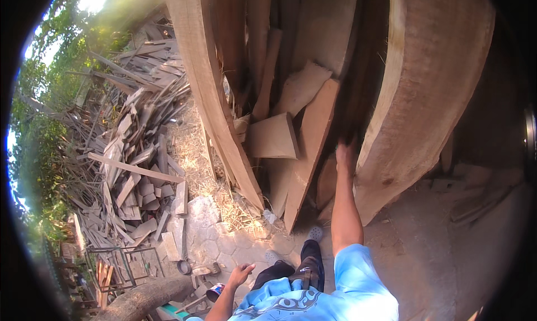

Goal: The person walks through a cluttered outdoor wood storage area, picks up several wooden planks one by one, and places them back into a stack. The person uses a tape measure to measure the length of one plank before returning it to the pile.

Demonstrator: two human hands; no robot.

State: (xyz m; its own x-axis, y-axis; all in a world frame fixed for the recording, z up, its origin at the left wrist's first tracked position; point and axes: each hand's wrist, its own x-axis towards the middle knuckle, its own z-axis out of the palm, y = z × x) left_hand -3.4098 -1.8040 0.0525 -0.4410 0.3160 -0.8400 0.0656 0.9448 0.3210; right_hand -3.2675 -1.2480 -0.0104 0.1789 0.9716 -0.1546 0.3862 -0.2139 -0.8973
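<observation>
My right hand (344, 153) reaches forward into the dark gap beside a large upright wooden slab (414, 97). Its fingers are blurred and in shadow, so whether they grip anything does not show. My left hand (241, 274) hangs low at my left side, fingers curled in and thumb sticking out, with nothing visible in it. Ahead of me, left of the gap, a narrow plank (313, 153) leans at a slant. Against it rests a wedge-shaped wood offcut (273, 136), with another rough-edged piece (302, 86) behind. A tall board (204, 80) stands on the left of these.
A big heap of scrap wood (134, 153) spreads along the left, by dry straw (190, 136) and paving (226, 245). At the lower left are a metal frame (126, 268), a thick log (148, 296) and a can (215, 291). More boards (486, 192) lie in shadow at right.
</observation>
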